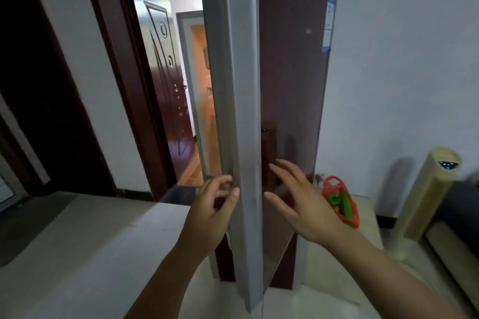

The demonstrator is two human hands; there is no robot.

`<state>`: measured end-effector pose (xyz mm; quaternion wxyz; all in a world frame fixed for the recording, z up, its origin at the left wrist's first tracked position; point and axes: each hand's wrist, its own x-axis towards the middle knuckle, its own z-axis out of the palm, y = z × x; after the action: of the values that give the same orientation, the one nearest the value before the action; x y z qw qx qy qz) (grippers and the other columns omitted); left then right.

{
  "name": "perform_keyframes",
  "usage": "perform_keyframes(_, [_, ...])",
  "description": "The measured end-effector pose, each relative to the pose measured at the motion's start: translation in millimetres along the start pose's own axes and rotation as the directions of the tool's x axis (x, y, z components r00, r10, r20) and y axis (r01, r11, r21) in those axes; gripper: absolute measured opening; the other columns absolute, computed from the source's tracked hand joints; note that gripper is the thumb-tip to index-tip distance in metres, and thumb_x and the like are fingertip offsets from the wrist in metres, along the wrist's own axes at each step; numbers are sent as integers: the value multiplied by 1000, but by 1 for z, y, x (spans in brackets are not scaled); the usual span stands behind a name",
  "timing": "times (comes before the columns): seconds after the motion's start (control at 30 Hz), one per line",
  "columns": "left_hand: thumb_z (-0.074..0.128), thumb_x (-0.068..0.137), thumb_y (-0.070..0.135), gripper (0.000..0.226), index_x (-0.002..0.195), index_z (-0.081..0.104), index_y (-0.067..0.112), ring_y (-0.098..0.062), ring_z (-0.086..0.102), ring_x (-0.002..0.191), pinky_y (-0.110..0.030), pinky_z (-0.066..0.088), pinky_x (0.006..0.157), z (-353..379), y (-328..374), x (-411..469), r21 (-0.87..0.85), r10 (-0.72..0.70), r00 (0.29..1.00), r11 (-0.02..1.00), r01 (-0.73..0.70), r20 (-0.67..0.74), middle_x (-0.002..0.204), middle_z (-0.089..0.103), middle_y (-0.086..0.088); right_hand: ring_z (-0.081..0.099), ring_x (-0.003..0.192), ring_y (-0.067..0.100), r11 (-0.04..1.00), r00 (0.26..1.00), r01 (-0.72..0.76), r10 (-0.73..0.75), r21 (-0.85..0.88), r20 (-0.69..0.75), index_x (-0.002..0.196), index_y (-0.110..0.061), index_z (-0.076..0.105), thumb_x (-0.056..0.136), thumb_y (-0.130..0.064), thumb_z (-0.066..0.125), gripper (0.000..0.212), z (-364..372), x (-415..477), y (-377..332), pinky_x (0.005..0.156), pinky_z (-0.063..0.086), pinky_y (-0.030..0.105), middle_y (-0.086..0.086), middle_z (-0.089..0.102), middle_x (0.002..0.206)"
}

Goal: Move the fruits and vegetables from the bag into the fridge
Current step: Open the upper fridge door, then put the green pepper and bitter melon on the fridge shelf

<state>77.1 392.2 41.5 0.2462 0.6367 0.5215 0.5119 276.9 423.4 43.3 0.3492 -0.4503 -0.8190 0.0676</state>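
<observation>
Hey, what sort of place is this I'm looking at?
Most likely a room in a home: a tall fridge, a red bag of green vegetables beside it, and a dark wooden door opening onto a hallway.
</observation>
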Motion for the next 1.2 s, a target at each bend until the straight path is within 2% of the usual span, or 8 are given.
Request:
perform_keyframes(0.17, [55, 91, 20, 17, 106, 58, 28, 21, 48, 97, 5, 36, 73, 38, 34, -26, -17, 100, 994, 995, -101, -37, 111, 48, 25, 30, 130, 0, 995, 994, -95, 94, -22, -58, 142, -33, 29, 87, -61, 36, 62, -47, -57, 14, 102, 29, 20, -13, 27, 150])
perform_keyframes(0.27, [56, 90, 20, 20, 107, 57, 31, 4, 56, 101, -10, 46, 78, 59, 47, -32, -75, 98, 995, 992, -99, -15, 112, 52, 17, 30, 132, 1, 992, 991, -126, 124, -26, -57, 142, -32, 30, 88, -60, 37, 61, -68, -86, 23, 107, 31, 24, -13, 28, 149])
perform_keyframes(0.43, [57, 89, 17, 36, 105, 48, 48, 6, 54, 105, -20, 46, 85, 100, 62, -48, -107, 45, 999, 993, -42, 21, 107, 51, 36, 17, 127, -11, 984, 984, -180, 180, -7, -20, 144, -32, 23, 92, -52, 41, 59, -96, -123, 39, 104, 19, 14, -23, 22, 144])
perform_keyframes(0.57, [58, 90, 24, 46, 128, 41, 44, 4, 51, 114, -17, 44, 88, 144, 75, -62, -94, -16, 994, 995, 27, 109, 128, 51, 15, 20, 130, -11, 988, 989, -147, 148, 38, -15, 144, -30, 23, 92, -51, 42, 59, -112, -147, 61, 103, 18, 6, -16, 25, 149])
perform_keyframes(0.8, [59, 89, 18, 62, 142, 29, 31, -5, 42, 123, -13, 42, 81, 227, 112, -84, -84, -63, 998, 994, 63, -2, 140, 36, 8, 20, 136, -1, 986, 984, -155, 148, 58, 99, 147, -31, 17, 92, -53, 39, 63, -154, -188, 117, 110, 24, 20, -14, 18, 153])
perform_keyframes(0.97, [59, 89, 20, 58, 139, 32, 34, -6, 44, 123, -15, 40, 83, 267, 134, -88, -55, -65, 997, 996, 63, -40, 140, 38, 8, 20, 137, 2, 991, 981, -117, 103, 73, 167, 148, -28, 16, 93, -49, 42, 64, -181, -200, 156, 108, 19, 15, -10, 17, 154])
perform_keyframes(1.07, [59, 89, 17, 61, 140, 30, 32, -5, 44, 121, -15, 42, 82, 290, 145, -89, -5, -45, 999, 999, 45, -22, 138, 35, 10, 20, 137, 3, 994, 979, -87, 71, 73, 193, 148, -27, 13, 93, -49, 42, 66, -190, -206, 177, 107, 20, 15, -10, 17, 154])
perform_keyframes(1.2, [59, 89, 17, 63, 140, 27, 35, -2, 43, 117, -23, 46, 89, 311, 156, -87, 72, -33, 999, 997, 30, 37, 133, 32, 14, 24, 137, 3, 987, 977, -113, 89, 116, 194, 148, -30, 9, 91, -53, 43, 70, -196, -213, 202, 111, 30, 27, -11, 20, 154])
